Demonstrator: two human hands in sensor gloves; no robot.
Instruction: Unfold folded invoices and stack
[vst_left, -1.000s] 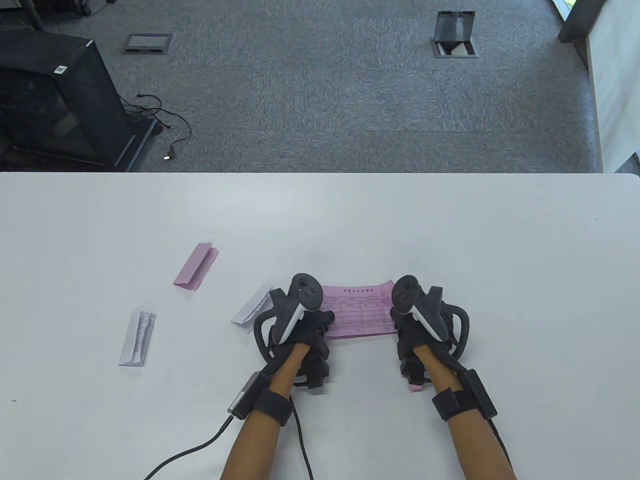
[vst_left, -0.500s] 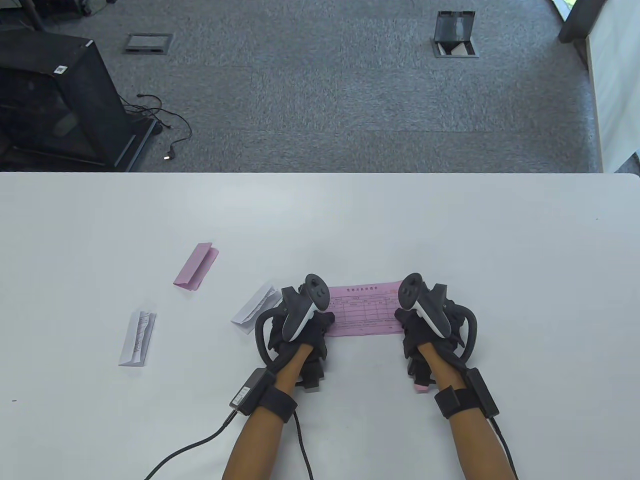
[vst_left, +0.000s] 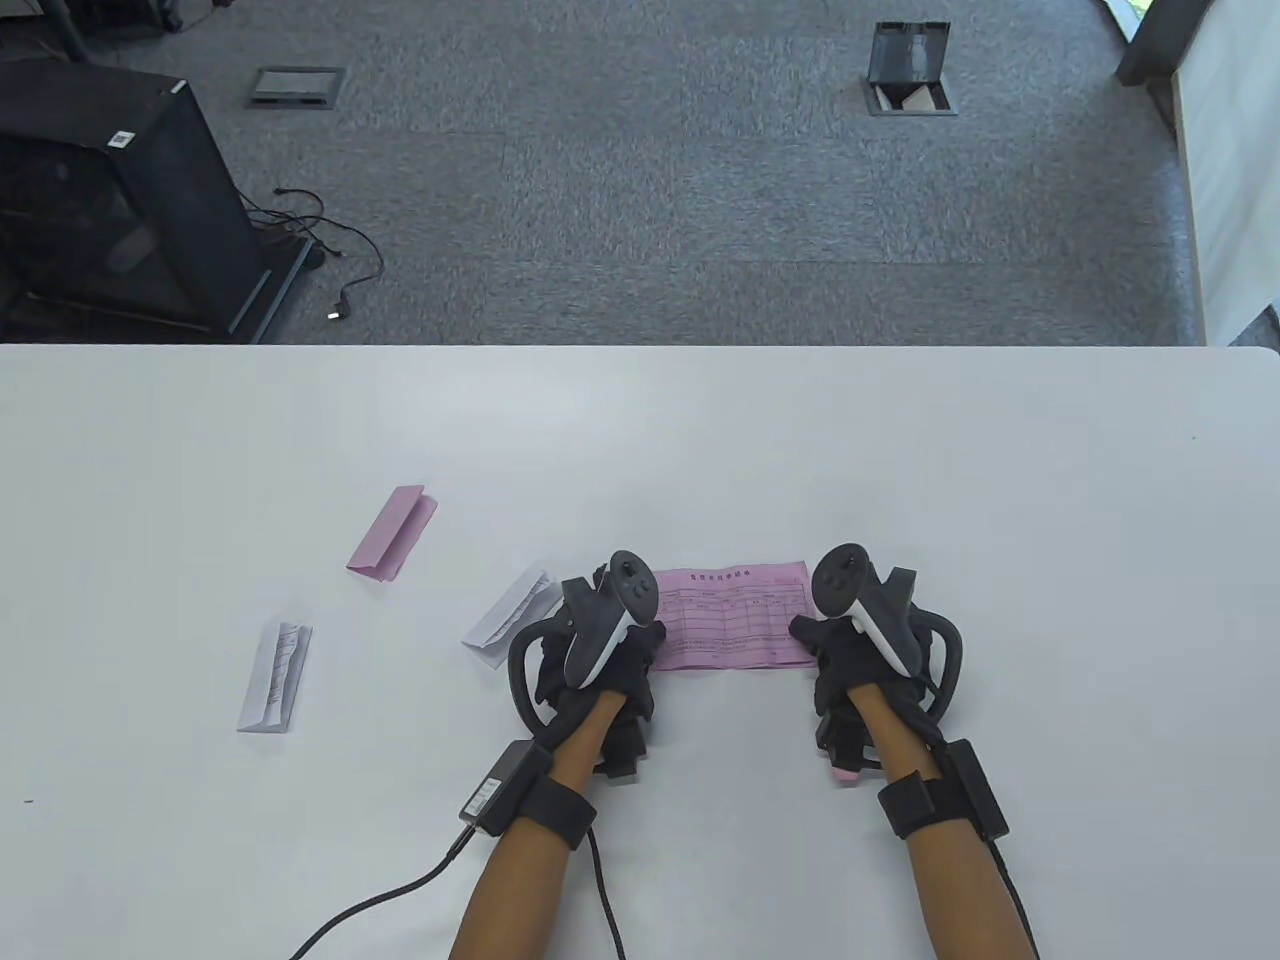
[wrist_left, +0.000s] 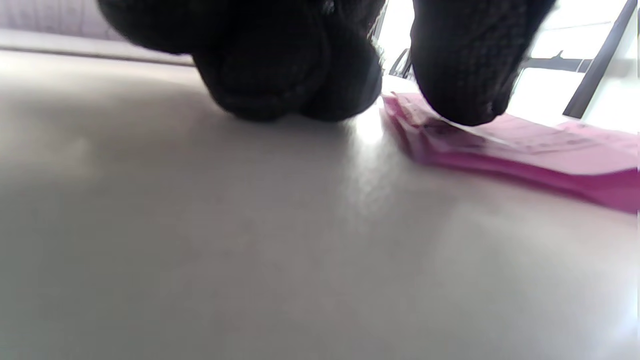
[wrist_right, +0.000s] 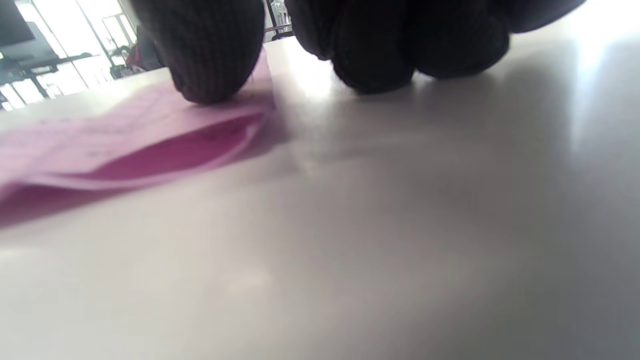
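pink invoice (vst_left: 733, 616) lies flat, long axis left-right; left hand (vst_left: 600, 660) and right hand (vst_left: 862, 668) thumbs press its ends.

Both hands, left (vst_left: 600, 665) and right (vst_left: 860, 665), rest low, fingers curled, thumbs pressing down.

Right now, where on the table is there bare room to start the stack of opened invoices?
Bare: the white table right of the right hand, and the far strip beyond the unfolded pink invoice. Crowded: left of the left hand, with one folded pink invoice and two folded white invoices.
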